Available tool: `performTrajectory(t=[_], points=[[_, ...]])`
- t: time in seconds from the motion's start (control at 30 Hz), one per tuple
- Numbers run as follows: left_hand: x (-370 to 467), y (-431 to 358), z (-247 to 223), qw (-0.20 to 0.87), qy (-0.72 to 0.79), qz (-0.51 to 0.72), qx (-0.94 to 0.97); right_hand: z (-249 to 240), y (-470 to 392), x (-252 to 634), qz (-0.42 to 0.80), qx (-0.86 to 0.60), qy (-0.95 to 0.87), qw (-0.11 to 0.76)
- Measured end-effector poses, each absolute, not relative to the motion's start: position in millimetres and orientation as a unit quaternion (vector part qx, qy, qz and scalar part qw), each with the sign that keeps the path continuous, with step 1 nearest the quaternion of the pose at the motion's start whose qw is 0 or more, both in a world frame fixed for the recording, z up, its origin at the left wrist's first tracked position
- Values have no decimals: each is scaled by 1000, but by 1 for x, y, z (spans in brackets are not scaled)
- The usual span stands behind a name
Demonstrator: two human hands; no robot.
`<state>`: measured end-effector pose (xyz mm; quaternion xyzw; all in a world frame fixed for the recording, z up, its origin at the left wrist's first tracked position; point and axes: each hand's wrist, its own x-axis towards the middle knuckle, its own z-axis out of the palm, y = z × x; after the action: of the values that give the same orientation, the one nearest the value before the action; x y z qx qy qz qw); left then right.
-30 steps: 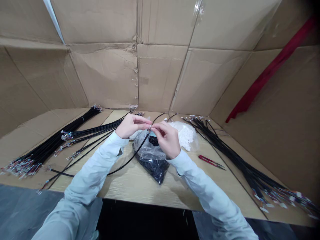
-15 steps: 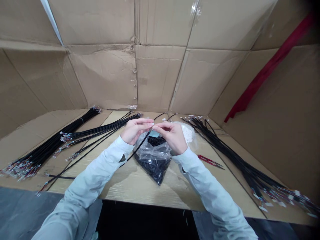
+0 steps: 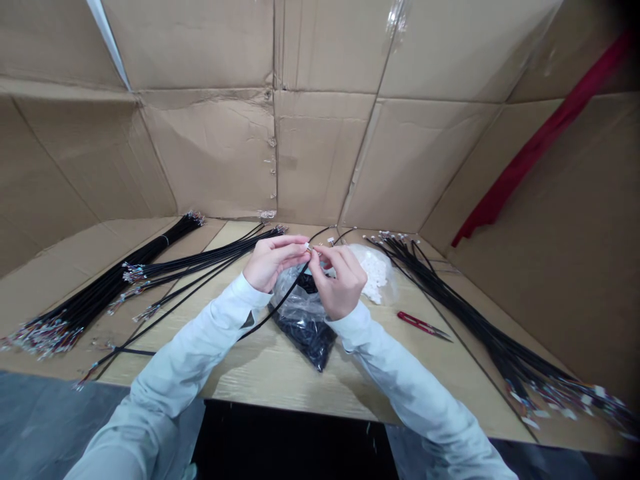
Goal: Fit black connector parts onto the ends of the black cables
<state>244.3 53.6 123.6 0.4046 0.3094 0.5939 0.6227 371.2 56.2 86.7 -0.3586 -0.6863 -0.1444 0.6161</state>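
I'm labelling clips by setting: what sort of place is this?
Probably a cable assembly bench: black cable bundles with loose wire ends, a clear bag of white pieces and red snips on a table.

The desk (image 3: 280, 383) shows a pale yellowish top, with brown cardboard towards its left and right edges. A thick bundle of black cables (image 3: 113, 280) lies along the left edge, down to the front left corner. Beside it, a looser cable group (image 3: 200, 258) reaches the back edge; one single black cable (image 3: 137, 351) lies nearer the front edge. Midway rests a clear bag of black pieces (image 3: 305, 340), and a bag of white pieces (image 3: 377, 277) lies nearer the back edge. Towards the right edge lie red snips (image 3: 417, 323) and a long cable pile (image 3: 463, 317).
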Motion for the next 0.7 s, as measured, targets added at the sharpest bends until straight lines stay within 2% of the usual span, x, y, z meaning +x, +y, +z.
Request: performTrajectory(t=[0.27,0.47,0.7], points=[[245,52,124,599,305,593,443,93,52,371,-65,-369,-697,612],[245,54,121,565,316,592,480,91,54,371,-10,-391,-718,575],[237,58,123,577,329,565,490,92,57,374,-82,-362,-752,545]])
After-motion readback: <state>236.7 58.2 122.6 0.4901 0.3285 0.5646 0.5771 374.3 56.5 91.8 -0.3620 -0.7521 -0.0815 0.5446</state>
